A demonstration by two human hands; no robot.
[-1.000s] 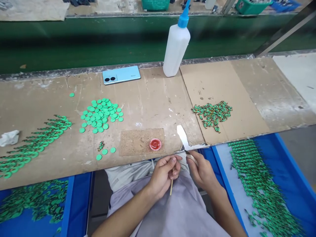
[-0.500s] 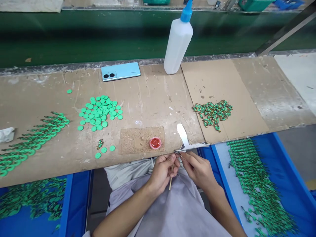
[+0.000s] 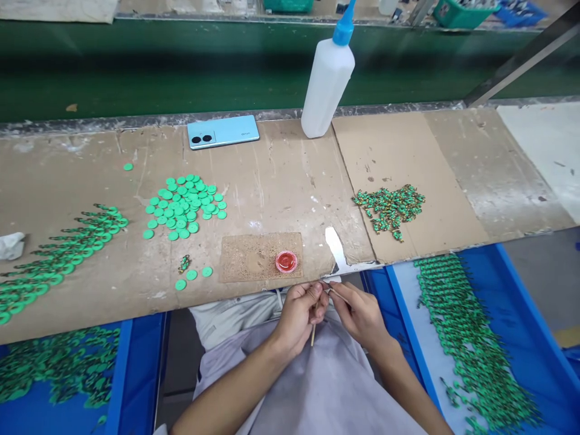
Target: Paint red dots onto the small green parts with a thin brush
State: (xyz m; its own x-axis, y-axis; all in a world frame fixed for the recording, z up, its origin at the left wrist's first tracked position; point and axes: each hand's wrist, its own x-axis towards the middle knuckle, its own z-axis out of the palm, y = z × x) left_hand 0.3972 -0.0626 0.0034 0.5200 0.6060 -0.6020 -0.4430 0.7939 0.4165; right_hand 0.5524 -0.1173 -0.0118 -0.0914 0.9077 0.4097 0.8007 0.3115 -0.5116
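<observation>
A cardboard-covered desk [image 3: 281, 181] runs along a green conveyor. At its near edge, the left hand [image 3: 299, 317] has its fingers [image 3: 317, 296] pinched on a thin wooden stick [image 3: 313, 332]; the right hand [image 3: 362, 314] pinches something thin that I cannot identify. The stick looks light, stiff and snappable, best gripped mid-shaft. A red cap [image 3: 286, 261] sits just beyond.

Rough scuffed cardboard bench top [image 3: 281, 181], matt white plastic bottle [image 3: 325, 84], glossy phone [image 3: 223, 132], wooden stick [image 3: 313, 329]

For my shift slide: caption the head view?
Left hand holds a thin stick against right hand, near the red cap.
</observation>
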